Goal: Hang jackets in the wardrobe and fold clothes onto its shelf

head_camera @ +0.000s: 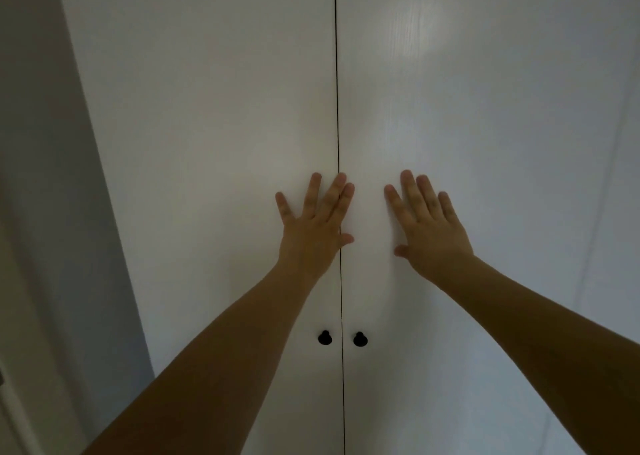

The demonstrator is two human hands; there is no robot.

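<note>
Both wardrobe doors are closed; your left hand (313,222) and right hand (427,222) lie flat, fingers straight, on the left door (207,143) and right door (485,143) beside the centre seam, grasping nothing. The panels look stiff and smooth, likely slippery under a palm. Better purchase lies lower, at the black knobs (325,337); no jackets or clothes in view.

The big white wardrobe (207,108) is shut, its two doors meeting at twelve o'clock, two small black knobs (325,337) low down.
</note>
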